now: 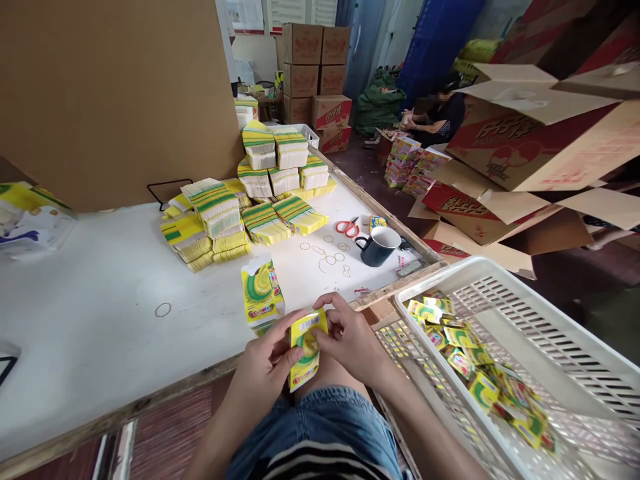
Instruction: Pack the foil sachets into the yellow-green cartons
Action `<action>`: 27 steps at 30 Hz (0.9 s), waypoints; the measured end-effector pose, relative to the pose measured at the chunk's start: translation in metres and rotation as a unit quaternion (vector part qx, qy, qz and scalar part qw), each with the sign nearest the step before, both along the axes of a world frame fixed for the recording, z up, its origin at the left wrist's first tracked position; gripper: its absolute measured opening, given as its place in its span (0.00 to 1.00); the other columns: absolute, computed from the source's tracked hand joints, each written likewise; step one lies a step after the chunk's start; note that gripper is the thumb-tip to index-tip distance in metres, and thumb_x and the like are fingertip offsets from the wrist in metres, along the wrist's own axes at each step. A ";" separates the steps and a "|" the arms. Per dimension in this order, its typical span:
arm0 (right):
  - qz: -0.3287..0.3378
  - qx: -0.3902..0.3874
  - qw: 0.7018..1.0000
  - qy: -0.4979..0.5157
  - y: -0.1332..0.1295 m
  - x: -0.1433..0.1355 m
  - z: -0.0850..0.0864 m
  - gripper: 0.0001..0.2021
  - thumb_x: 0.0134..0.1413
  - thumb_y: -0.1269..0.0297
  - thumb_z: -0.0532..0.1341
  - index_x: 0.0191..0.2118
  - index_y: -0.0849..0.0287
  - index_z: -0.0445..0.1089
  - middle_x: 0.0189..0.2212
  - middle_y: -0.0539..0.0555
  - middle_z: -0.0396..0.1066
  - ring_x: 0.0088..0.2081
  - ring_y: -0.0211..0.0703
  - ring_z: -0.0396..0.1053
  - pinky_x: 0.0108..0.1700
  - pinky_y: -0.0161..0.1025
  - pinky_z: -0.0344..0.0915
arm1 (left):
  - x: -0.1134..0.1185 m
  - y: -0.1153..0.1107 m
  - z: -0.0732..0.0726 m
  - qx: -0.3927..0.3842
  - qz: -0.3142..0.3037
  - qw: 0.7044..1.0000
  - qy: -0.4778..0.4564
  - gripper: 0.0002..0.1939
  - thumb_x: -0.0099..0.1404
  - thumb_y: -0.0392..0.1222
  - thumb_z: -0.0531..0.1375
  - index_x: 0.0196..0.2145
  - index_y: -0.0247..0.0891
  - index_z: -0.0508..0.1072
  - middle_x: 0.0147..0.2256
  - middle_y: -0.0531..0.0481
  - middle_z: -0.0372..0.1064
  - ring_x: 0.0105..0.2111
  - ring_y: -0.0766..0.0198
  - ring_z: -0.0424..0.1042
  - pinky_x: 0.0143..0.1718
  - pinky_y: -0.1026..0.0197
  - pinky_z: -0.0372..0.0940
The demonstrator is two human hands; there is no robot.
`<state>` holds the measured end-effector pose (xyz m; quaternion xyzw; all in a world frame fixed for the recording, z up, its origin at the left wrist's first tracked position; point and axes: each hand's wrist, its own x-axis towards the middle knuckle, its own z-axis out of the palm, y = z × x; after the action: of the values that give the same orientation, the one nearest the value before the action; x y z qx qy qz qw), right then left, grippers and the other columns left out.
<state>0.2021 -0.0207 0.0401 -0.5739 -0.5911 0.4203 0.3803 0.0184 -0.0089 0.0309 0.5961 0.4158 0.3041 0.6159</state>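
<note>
Between my two hands, above my lap at the table's front edge, is a small yellow and green printed carton (306,350) with a barcode at its top. My left hand (270,357) grips its left side, thumb on the front. On its right side, my right hand (345,333) pinches the carton near the upper part. Just beyond my left hand a larger yellow printed carton (263,293) lies on the white table (115,280). Further back stand several stacks of flat yellow and green cartons (210,217).
A white plastic basket (487,267) at right holds several small yellow packs (483,390). A dark mug (377,248), red-handled scissors (348,227) and rubber bands (330,259) lie on the table. Open cardboard boxes (525,143) are piled at right; a person (440,117) sits beyond.
</note>
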 end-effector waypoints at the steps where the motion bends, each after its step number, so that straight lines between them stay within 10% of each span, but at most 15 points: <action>1: -0.017 0.008 1.000 -0.024 0.000 -0.002 -0.002 0.15 0.49 0.74 0.59 0.44 0.56 0.62 0.17 0.39 0.55 0.21 0.35 0.56 0.25 0.32 0.52 | 0.001 0.000 0.000 -0.003 -0.005 1.000 -0.001 0.24 0.65 0.39 0.59 0.58 0.45 0.65 0.53 0.46 0.72 0.45 0.55 0.76 0.46 0.57 0.71; 12: -0.032 0.108 0.994 -0.008 -0.006 -0.001 -0.006 0.09 0.57 0.65 0.61 0.44 0.57 0.70 0.25 0.48 0.67 0.26 0.38 0.64 0.28 0.34 0.59 | 0.003 0.000 -0.004 -0.050 0.043 0.994 -0.090 0.23 0.59 0.37 0.65 0.52 0.44 0.70 0.48 0.47 0.76 0.42 0.56 0.77 0.42 0.59 0.72; 27: -0.106 0.140 0.939 0.297 -0.025 -0.003 0.000 0.05 0.52 0.71 0.67 0.32 0.52 0.76 0.36 0.50 0.76 0.40 0.41 0.73 0.43 0.37 0.68 | 0.028 -0.009 0.011 0.165 0.142 0.968 -0.122 0.12 0.60 0.31 0.64 0.37 0.48 0.81 0.42 0.51 0.80 0.43 0.62 0.77 0.46 0.64 0.71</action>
<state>0.1995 -0.0457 0.0397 -0.4231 -0.4402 0.4417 0.6573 0.0460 -0.0174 0.0415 0.5828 0.3621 0.5232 0.5054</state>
